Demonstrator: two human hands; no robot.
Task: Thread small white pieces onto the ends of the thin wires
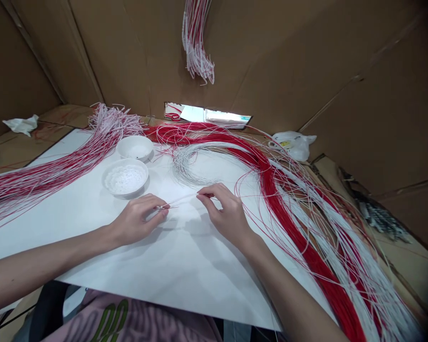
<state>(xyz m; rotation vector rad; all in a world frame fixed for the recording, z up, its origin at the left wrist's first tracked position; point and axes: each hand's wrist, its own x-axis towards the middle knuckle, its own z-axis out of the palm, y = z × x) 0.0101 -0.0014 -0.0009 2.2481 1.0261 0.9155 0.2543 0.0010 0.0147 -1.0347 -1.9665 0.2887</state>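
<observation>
My left hand (pixel 140 219) rests on the white sheet (pixel 171 266), fingers pinched on the end of a thin needle (pixel 169 206). My right hand (pixel 224 209) is pinched on a white strand of beads (pixel 185 198) that runs between the two hands. A white bowl of small white beads (pixel 125 177) sits just beyond my left hand. A second white bowl (pixel 134 147) stands behind it, nearly empty.
A thick bundle of red and white strings (pixel 292 209) curves from the back down the right side. Another bundle of beaded strings (pixel 50 173) lies at the left. Cardboard walls (pixel 306 61) surround the table; strands (pixel 197 42) hang from above. A plastic bag (pixel 292 142) lies back right.
</observation>
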